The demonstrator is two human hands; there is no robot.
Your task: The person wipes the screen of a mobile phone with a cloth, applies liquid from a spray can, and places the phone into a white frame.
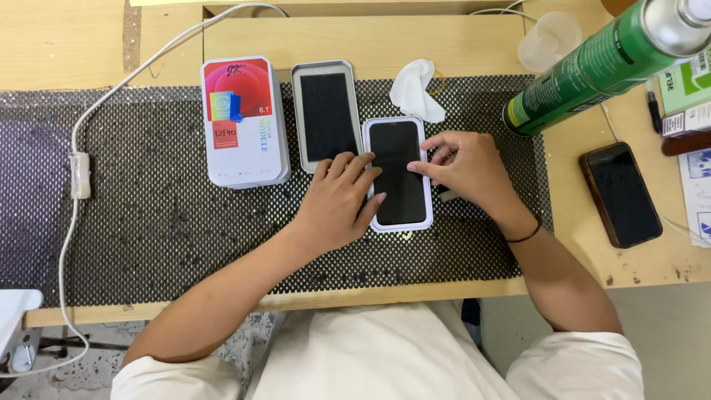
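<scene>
A black phone screen panel in a white frame [398,174] lies on the black mesh mat [148,222] at the middle of the desk. My left hand [339,201] rests on the panel's left edge, fingers spread over the glass. On the panel's right edge sits my right hand [466,169], its index finger pressing the glass and the other fingers curled at the rim. Neither hand lifts the panel off the mat.
A red and white product box [243,122] and an open grey tray with a dark insert [326,115] lie left of the panel. A white cloth [416,89] sits behind it. At right stand a green spray can [592,67], a plastic cup [549,41] and a dark phone [621,194]. A white cable with a switch [79,174] runs down the left.
</scene>
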